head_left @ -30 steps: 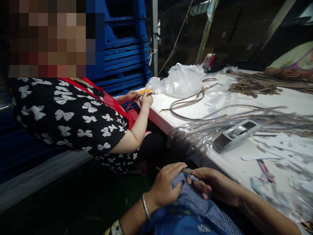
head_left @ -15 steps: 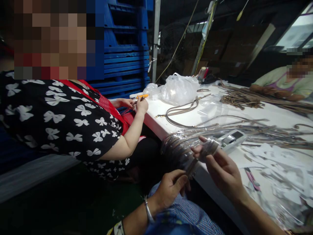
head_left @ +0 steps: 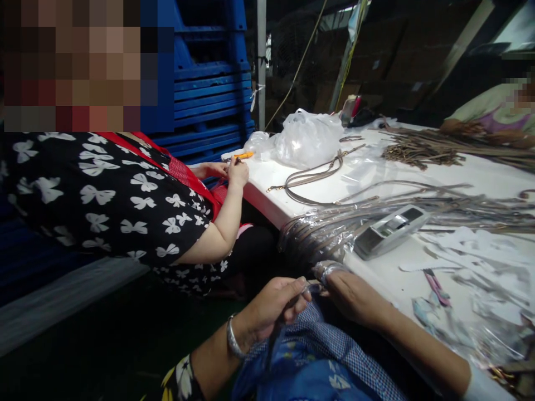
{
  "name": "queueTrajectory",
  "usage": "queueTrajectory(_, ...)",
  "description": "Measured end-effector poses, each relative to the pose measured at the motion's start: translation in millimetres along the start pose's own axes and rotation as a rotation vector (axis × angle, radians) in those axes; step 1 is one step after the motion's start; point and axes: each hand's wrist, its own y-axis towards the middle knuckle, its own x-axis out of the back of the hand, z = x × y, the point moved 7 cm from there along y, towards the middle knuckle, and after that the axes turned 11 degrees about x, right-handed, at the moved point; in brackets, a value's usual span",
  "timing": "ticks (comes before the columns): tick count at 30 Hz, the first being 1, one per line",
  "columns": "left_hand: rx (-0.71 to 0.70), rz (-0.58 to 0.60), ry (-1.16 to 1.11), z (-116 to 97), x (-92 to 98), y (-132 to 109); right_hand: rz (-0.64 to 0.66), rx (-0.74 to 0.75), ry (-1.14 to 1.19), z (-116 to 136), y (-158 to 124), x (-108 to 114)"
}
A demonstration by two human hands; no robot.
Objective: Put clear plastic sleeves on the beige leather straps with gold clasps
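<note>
My left hand (head_left: 273,306) is low over my lap, fingers pinched on a thin grey-brown strap (head_left: 279,328) that runs down past the checked cloth (head_left: 326,345). My right hand (head_left: 351,295) is just right of it, by the table edge, fingers curled around the same strap's wrapped end (head_left: 328,270). A bundle of similar straps in clear plastic (head_left: 321,234) hangs over the white table (head_left: 388,267) right above my hands.
A grey tape dispenser (head_left: 388,231) lies on the table, with paper scraps (head_left: 468,250) to its right. A person in a black bow-print top (head_left: 117,195) sits at left holding an orange tool (head_left: 243,156). A clear bag (head_left: 309,136) and more straps (head_left: 422,147) lie farther back. Another person's arm (head_left: 480,120) is at far right.
My right hand came down from above the table edge to lap height beside my left hand, bringing the wrapped strap end with it. The camera view shifted slightly.
</note>
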Motion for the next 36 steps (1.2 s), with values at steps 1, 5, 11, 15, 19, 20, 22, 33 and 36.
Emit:
queueTrajectory(1, -0.012, -0.052, 0.111, -3.3, 7.2, 1.2, 0.03, -0.064, 0.003, -2.1, -1.8, -1.8)
queueTrajectory(5, -0.329, -0.476, 0.851, -34.1, 29.9, -6.2, 0.053, -0.42, 0.275, -16.8, -17.2, -12.1)
queueTrajectory(11, -0.811, -0.43, 1.487, -16.3, -2.6, -10.8, 0.015, -0.754, 1.316, 6.6, -32.7, -48.3)
queueTrajectory(15, -0.964, -0.423, 1.282, -6.3, 2.0, -3.7, -0.081, -0.639, 1.626, 34.1, -23.8, -37.1)
queueTrajectory(19, -0.884, -0.396, 0.896, -9.6, 10.5, 12.6, -0.19, -0.489, 1.759, 45.4, -17.6, -19.2)
queueTrajectory(20, -0.838, -0.383, 0.805, -9.6, 8.8, 17.2, -0.227, -0.476, 1.773, 44.1, -17.3, -16.5)
queueTrajectory(22, -0.734, -0.36, 0.639, -7.5, 0.7, 25.2, -0.344, -0.466, 1.785, 37.1, -17.1, -12.0)
queueTrajectory(33, -0.468, -0.164, 0.106, -9.7, -42.5, 32.5, -0.983, -0.41, 1.547, 10.3, -7.1, 11.3)
queueTrajectory(36, -0.373, -0.147, 0.069, -3.1, -46.6, 34.0, -1.056, -0.378, 1.394, 3.6, -12.1, 19.9)
